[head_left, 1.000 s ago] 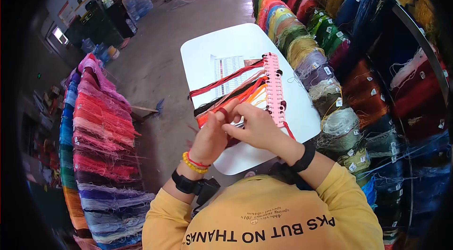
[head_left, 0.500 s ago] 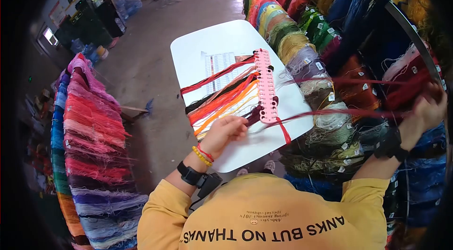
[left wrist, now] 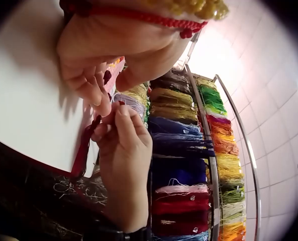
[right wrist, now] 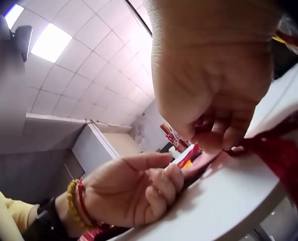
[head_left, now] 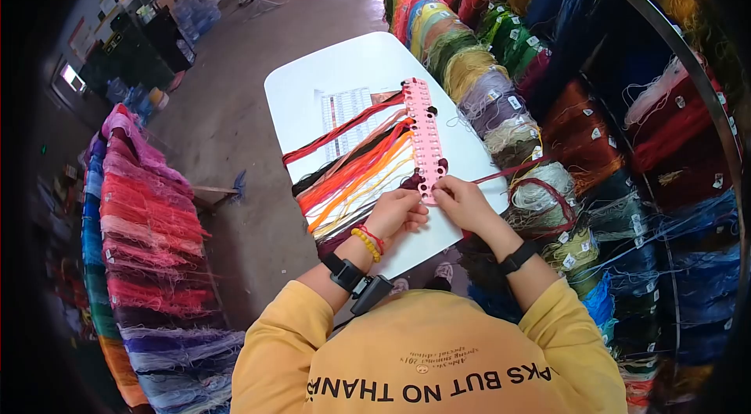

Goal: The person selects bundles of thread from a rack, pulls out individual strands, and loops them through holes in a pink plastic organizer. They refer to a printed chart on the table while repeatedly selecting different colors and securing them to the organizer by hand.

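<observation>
The pink holed strip [head_left: 426, 140] lies on the white board, bundles of coloured thread [head_left: 352, 172] fanning left from it. At its lower end the right hand [head_left: 467, 203] pinches dark red thread [head_left: 508, 172], which trails off to the right. The left hand [head_left: 397, 213] is just left of that end, fingers loosely curled, with nothing visible in them. In the left wrist view the left hand [left wrist: 124, 50] is over the right hand [left wrist: 126, 145], fingertips close together. The right wrist view shows the right hand [right wrist: 214, 75] with bent fingers above the board and the left hand [right wrist: 129, 191] beside it.
A printed chart [head_left: 340, 113] lies on the board [head_left: 313, 70] under some threads. Racks of coloured skeins stand close on the right [head_left: 579, 140] and on the left [head_left: 156, 234]. Farther back are bottles [head_left: 195, 15] and a stand by the doorway.
The right hand went far out to the right, drawing dark red thread, then came back to the strip's lower end. The left hand moved slightly right. The view shifted a little.
</observation>
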Demonstrator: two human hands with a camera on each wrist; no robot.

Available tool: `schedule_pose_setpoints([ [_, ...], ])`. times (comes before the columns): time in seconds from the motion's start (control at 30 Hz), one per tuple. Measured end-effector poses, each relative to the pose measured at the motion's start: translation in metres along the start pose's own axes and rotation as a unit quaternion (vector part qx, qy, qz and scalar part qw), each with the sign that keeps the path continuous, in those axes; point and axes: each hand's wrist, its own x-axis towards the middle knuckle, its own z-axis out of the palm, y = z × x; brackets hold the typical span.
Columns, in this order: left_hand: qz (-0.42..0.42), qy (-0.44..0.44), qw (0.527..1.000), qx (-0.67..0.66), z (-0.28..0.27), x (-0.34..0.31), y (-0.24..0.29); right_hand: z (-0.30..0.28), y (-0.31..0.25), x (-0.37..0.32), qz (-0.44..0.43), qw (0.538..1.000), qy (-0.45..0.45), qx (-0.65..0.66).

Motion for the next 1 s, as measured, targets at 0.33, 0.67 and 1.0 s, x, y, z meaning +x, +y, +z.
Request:
schedule_pose_setpoints([
  [0.33,0.104,0.061,0.992,0.032,0.013,0.018,-0.009,0.000,-0.008,-0.001,-0.076,0.993,0.005,-0.095],
  [0.67,0.118,0.026,0.993,0.005,0.015,0.018,-0.012,-0.002,-0.013,-0.008,-0.085,0.967,-0.033,-0.237],
  [1.0,0.118,0.013,0.993,-0.004,0.014,0.018,-0.013,0.002,-0.019,-0.010,-0.073,0.959,-0.044,-0.271],
])
